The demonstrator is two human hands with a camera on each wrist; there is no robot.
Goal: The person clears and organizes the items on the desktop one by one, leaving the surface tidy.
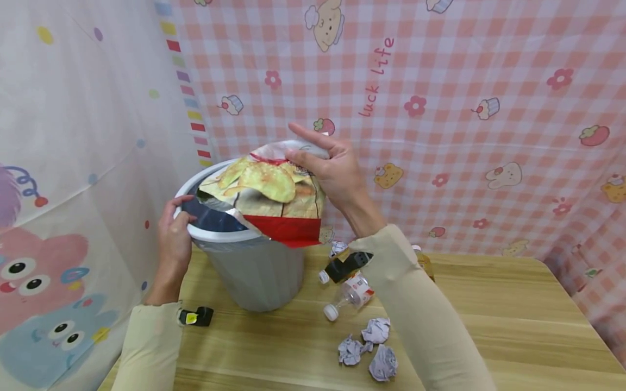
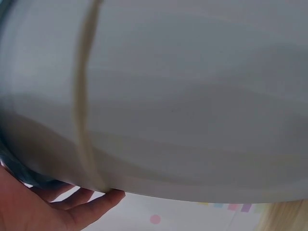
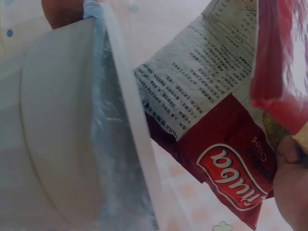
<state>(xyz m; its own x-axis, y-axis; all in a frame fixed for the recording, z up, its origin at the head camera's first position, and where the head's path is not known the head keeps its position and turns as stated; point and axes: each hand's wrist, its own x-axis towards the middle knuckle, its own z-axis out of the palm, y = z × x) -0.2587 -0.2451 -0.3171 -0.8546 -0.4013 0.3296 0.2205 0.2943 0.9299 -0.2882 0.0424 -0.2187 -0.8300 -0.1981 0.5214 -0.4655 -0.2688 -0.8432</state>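
Observation:
A grey trash can (image 1: 254, 271) with a white rim and a dark liner (image 1: 215, 217) stands on the table. At its left side my left hand (image 1: 176, 244) grips the rim, and the left wrist view shows the fingers (image 2: 98, 207) against the can's wall (image 2: 183, 120). My right hand (image 1: 337, 168) pinches a chip bag (image 1: 266, 184) by its top, thumb on the front and index finger stretched out. The bag hangs over the right part of the can's mouth, its red end past the rim. In the right wrist view the bag's printed back (image 3: 202, 77) shows beside the rim.
Right of the can lie a clear plastic bottle (image 1: 349, 296) and several crumpled paper balls (image 1: 383, 364). Another bottle (image 1: 425, 263) is partly behind my right sleeve. A checked cloth (image 1: 440, 136) hangs behind the wooden table (image 1: 504, 304), a white one (image 1: 112, 163) at left.

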